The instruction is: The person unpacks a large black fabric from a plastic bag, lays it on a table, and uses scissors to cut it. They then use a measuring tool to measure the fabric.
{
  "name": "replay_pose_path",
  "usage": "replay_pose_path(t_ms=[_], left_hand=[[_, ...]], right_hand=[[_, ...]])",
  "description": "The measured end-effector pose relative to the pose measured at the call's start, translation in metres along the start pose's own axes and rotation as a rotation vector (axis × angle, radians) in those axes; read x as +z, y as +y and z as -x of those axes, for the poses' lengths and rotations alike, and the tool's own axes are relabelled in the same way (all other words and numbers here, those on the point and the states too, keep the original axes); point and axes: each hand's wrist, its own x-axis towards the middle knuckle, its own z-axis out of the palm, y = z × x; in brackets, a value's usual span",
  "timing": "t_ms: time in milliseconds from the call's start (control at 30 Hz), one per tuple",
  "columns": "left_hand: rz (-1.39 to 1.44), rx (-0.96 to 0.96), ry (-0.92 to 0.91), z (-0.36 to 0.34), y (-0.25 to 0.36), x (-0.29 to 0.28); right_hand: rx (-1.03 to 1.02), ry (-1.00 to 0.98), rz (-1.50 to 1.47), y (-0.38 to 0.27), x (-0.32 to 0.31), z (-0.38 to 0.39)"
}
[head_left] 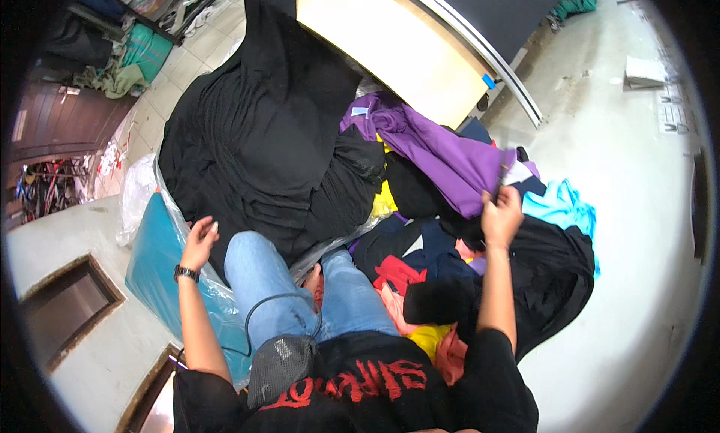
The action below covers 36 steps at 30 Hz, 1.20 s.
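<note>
A long purple cloth [457, 167] stretches from the far middle of the heap toward the right. At its right end my right hand [501, 217] is closed on its edge. Just above those fingers a thin dark shape shows, too blurred to name. My left hand [198, 243] is empty, its fingers apart and slightly bent, beside the large black cloth [255, 133] that spreads in front of my knees. A black watch is on the left wrist.
Several coloured garments lie to my right, among them a black one [555, 275], a red one [401, 274] and a light blue one [562, 204]. A teal bundle in clear plastic [161, 260] stands on my left. Beyond the heap is a pale wooden board [397, 47].
</note>
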Motion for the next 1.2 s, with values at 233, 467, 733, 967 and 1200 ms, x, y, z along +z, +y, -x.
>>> replay_pose_path(t_ms=[233,467,733,967,1200], left_hand=[[-0.031,0.314,-0.177,-0.027,0.105,0.028],[-0.187,0.62,-0.383,-0.052,0.196,0.141],[-0.635,0.882,-0.49,0.0,0.184,0.194],[-0.774,0.988,-0.459,0.005,0.147,0.178],[-0.884,0.872,-0.368,0.007,0.156,0.184]], right_hand=[[0.201,0.424,0.203,-0.117,-0.38,0.177],[0.208,0.906,1.334,-0.133,-0.503,0.331],[0.534,0.433,0.867,-0.066,-0.324,0.304],[-0.067,-0.152,0.564,0.002,-0.026,0.22],[-0.073,-0.471,1.049,0.068,0.028,0.193]])
